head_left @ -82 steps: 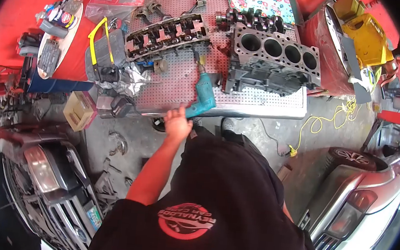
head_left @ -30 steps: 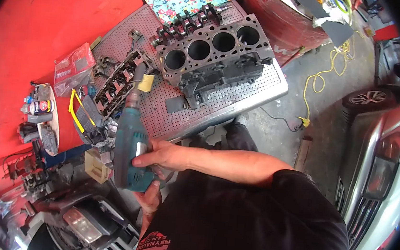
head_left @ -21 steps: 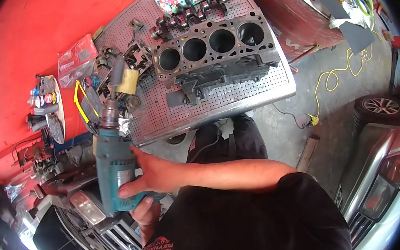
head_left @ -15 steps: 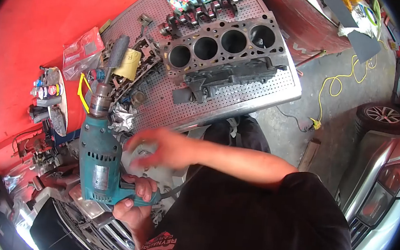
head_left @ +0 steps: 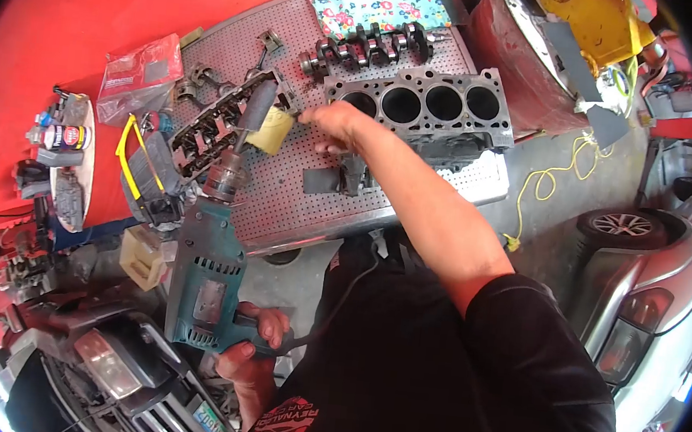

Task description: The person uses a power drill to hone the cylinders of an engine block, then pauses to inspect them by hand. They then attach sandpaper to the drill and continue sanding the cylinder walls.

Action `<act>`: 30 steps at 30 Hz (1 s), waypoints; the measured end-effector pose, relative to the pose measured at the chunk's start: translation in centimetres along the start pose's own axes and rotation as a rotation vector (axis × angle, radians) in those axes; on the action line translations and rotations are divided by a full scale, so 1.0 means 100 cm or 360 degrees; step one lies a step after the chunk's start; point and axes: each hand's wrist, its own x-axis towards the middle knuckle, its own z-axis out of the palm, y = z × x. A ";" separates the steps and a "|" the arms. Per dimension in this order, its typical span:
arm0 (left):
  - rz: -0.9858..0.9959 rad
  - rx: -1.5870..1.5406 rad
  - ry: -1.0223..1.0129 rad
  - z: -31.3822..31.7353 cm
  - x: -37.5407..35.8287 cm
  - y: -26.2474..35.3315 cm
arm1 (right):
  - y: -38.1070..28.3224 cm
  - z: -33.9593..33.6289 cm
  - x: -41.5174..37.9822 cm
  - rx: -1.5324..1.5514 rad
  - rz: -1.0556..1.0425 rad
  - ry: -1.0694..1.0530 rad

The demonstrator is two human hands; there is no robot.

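Note:
My left hand (head_left: 254, 345) is wrapped round the handle of a teal corded power drill (head_left: 210, 286), which points away from me, toward the bench. In its chuck sits a rod wrapped in dark grey abrasive (head_left: 258, 108), with a loose flap of yellow-backed sandpaper (head_left: 271, 131) sticking out to the right. My right hand (head_left: 338, 128) reaches across the bench, forefinger stretched to the flap's outer edge and the other fingers partly curled and apart. Just beyond it lies an engine block (head_left: 415, 106) with its cylinder bores facing up; my right hand and forearm overlap its near left part.
On the perforated metal bench (head_left: 279, 218) are a cylinder head (head_left: 208, 136), a crankshaft (head_left: 370, 48) and a floral cloth (head_left: 375, 2). A yellow-framed hacksaw (head_left: 130, 162) stands at the left. Parked cars flank me, and a yellow cord (head_left: 545, 181) trails over the floor.
My right hand has gone from beside the drill body up and forward to the sandpaper flap. The drill has shifted right in view, still in my left hand, as the view moved.

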 end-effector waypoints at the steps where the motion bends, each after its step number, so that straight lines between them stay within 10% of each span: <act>1: 0.0012 -0.0001 0.0005 -0.006 0.000 0.003 | 0.000 0.003 -0.012 -0.0070 -0.0040 0.0005; 6: 0.0142 -0.0029 0.0035 -0.038 0.005 0.014 | 0.016 -0.011 -0.026 -0.0585 -0.0264 0.0108; 10: 0.0196 -0.0024 -0.0008 -0.051 0.014 0.023 | 0.001 -0.055 -0.035 -0.2144 -0.0091 -0.0096; 14: 0.0190 -0.0020 -0.0034 -0.057 0.021 0.024 | -0.024 -0.086 -0.026 -0.3531 -0.0626 -0.0265; 18: 0.0120 -0.0064 -0.0027 -0.059 0.021 0.017 | -0.036 -0.104 -0.022 -0.3754 -0.0932 -0.0291; 23: 0.0037 -0.0043 -0.0021 -0.056 0.030 0.014 | 0.017 -0.117 -0.019 -0.2852 -0.1067 -0.0045; 26: 0.0039 0.0074 -0.0022 -0.053 0.036 0.016 | 0.023 -0.066 -0.081 -0.0872 -0.0362 -0.0101; 30: 0.0028 0.0029 -0.0026 -0.032 0.045 0.019 | 0.124 -0.016 -0.090 0.0061 -0.0916 0.0201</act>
